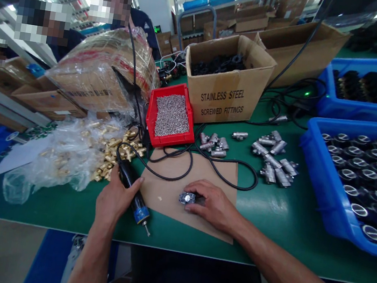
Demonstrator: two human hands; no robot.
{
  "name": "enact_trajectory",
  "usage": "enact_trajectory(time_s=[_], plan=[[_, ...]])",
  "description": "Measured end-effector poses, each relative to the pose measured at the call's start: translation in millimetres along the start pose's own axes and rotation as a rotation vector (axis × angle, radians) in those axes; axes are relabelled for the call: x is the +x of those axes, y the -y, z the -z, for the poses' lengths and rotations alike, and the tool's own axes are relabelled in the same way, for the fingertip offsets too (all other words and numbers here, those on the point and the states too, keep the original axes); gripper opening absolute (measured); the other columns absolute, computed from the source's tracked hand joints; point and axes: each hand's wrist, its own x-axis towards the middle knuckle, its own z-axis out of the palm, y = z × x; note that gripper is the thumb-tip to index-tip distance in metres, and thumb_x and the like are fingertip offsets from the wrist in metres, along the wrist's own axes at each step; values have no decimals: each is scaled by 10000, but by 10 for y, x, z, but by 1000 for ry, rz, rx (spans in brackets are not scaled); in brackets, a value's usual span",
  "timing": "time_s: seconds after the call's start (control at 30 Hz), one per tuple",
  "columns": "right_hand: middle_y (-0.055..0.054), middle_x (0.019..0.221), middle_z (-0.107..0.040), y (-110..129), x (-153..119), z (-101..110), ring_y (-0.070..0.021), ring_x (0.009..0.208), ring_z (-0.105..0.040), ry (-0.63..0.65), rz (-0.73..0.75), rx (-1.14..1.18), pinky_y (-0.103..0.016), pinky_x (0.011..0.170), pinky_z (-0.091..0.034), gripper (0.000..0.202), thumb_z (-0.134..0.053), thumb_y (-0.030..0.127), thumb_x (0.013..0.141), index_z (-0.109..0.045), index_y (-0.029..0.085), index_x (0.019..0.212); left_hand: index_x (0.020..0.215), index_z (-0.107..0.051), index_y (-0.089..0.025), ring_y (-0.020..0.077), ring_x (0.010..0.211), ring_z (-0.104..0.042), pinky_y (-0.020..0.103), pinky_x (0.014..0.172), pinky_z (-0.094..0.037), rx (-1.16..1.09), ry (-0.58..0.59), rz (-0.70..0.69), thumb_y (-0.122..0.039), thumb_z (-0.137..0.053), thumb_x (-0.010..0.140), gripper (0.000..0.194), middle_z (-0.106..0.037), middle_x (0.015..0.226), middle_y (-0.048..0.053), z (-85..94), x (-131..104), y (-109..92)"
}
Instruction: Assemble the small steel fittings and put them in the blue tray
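Observation:
My left hand [117,197] is wrapped round a black and blue electric screwdriver [129,176], whose bit points down towards the table's front edge. My right hand [209,204] holds a small dark metal part [187,198] with a pale round centre, low over a brown cardboard sheet [170,172]. Behind the sheet stands a red tray [191,137] full of small silver pieces. Brass fittings [110,158] are heaped to the left of the screwdriver. Silver cylindrical fittings [273,159] lie in loose groups on the green table behind my right hand.
Blue bins [321,204] of black round parts stand at the right. A carton [222,101] of black parts is behind the red tray. Black cables [238,187] loop over the sheet. Plastic bags [66,156] lie left. People [142,21] are at the back left.

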Motion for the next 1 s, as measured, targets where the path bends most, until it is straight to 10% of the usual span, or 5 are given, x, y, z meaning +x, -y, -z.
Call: enact_trajectory(time_s=[0.17,0.33,0.57,1.0], plan=[[-72,1022,-697,-19,-5,-12,-209,982,-620,-20,0,4,-360,909,-478,337,-822,205,689,-698,175,1001,1141,-596,-150,178,639,-582,323,652,-504,-813,42,10,-472,-680,688,563,-567,729,11,-143,-151,-96],[-79,1030,-701,-4,-12,-15,-219,994,-625,-27,5,-1,-367,911,-481,336,-823,208,687,-705,183,1001,1118,-584,-198,147,633,-581,313,619,-544,-1508,229,-274,-395,-651,740,431,-549,742,-9,27,-450,-585],[-75,1011,-709,32,-6,-1,-219,978,-630,-22,-3,25,-360,898,-484,309,-823,212,690,-702,175,972,1148,-545,-214,123,524,-546,287,532,-528,-1606,119,-643,-243,-625,825,334,-547,682,-35,38,-701,-1141],[-58,975,-704,17,8,1,-206,942,-625,-12,-16,31,-341,864,-483,302,-818,206,691,-700,180,968,1086,-553,-213,125,538,-552,302,552,-520,-1594,114,-657,-225,-614,831,262,-548,687,-36,-144,-765,-1134]])
